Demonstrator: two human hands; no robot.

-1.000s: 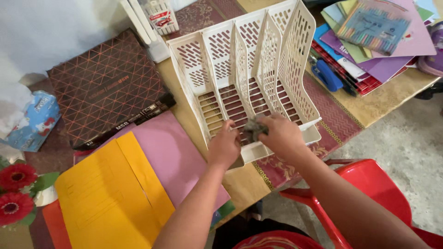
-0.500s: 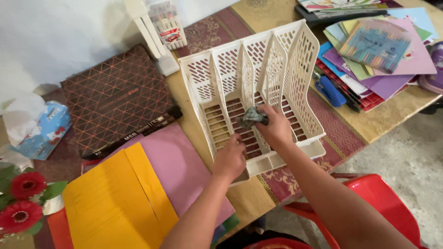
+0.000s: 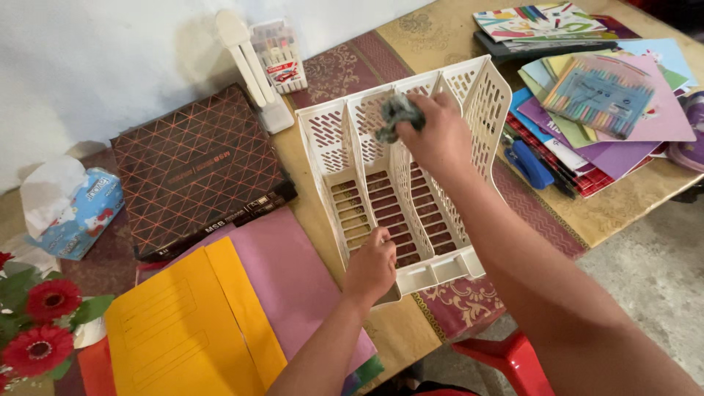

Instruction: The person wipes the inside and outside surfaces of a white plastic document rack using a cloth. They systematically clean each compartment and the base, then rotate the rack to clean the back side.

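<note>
On the desk (image 3: 623,202), in the middle of the view, a cream plastic file rack (image 3: 411,183) with slotted dividers lies on its back, its compartments open upward. The right hand (image 3: 438,136) is up at the far end of the rack, fingers bunched tight around a crumpled grey cloth (image 3: 397,116) that sticks out past the fingertips and sits against the upper part of a middle divider. The left hand (image 3: 372,265) is at the near end, fingers curled over the front edge of the rack beside the second compartment, gripping the plastic; the cloth is well apart from it, at the opposite end. Left of the rack lie a dark box with an orange triangle pattern (image 3: 198,165) and, nearer, a yellow folder (image 3: 187,330) on top of a pink folder (image 3: 293,271). A blue tissue pack (image 3: 77,213) and red flowers (image 3: 44,323) sit at the far left. To the right is a pile of coloured papers (image 3: 609,95) with a blue stapler (image 3: 529,163) just beside it.
</note>
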